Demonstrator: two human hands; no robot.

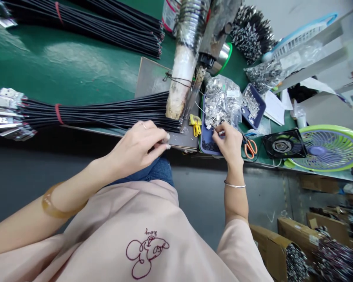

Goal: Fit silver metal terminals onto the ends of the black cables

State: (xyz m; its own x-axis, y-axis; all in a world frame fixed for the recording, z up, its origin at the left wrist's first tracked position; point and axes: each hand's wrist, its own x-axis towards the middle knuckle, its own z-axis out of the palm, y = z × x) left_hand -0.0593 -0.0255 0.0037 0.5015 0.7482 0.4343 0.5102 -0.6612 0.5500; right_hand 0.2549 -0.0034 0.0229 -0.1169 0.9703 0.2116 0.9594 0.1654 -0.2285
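My left hand [139,147] rests at the near edge of the bench, fingers pinched together on the ends of a bundle of black cables [106,113] bound with a red band. The cables lie across a grey board [153,78], their far ends carrying metal plugs at the left. My right hand [229,141] reaches into a blue tray [207,137] of small silver metal shells, fingers closed on one small piece. A soldering tool wrapped in tape [182,74] hangs over the board between both hands.
A second cable bundle [100,23] lies at the back on the green bench. Yellow clips [196,124], orange scissors [250,148], a small blue box of parts [253,105], a black fan [283,145] and a green fan [326,149] sit to the right. Cardboard boxes stand on the floor.
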